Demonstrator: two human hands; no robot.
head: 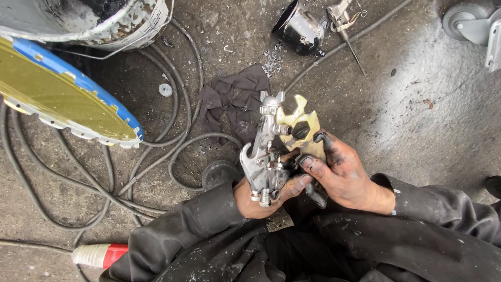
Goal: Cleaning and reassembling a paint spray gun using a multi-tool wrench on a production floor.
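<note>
Left hand (258, 196) wrapped round silver spray gun (266, 156), body upright, nozzle end up, metal scuffed, paint-stained. Right hand (342, 175), fingers blackened, pinching flat brass-coloured multi-notch wrench (301, 128) against gun's side fitting. Far left of hands: yellow disc with blue rim (62, 94), paint-crusted bucket (104, 21), looped hoses (156, 141). Just above hands: dark rag (235, 96). Up and right: black cup (300, 31). Bare concrete right of hands. Gun handle hidden in palm; round dark lid (219, 172), perhaps, half covered by left sleeve.
</note>
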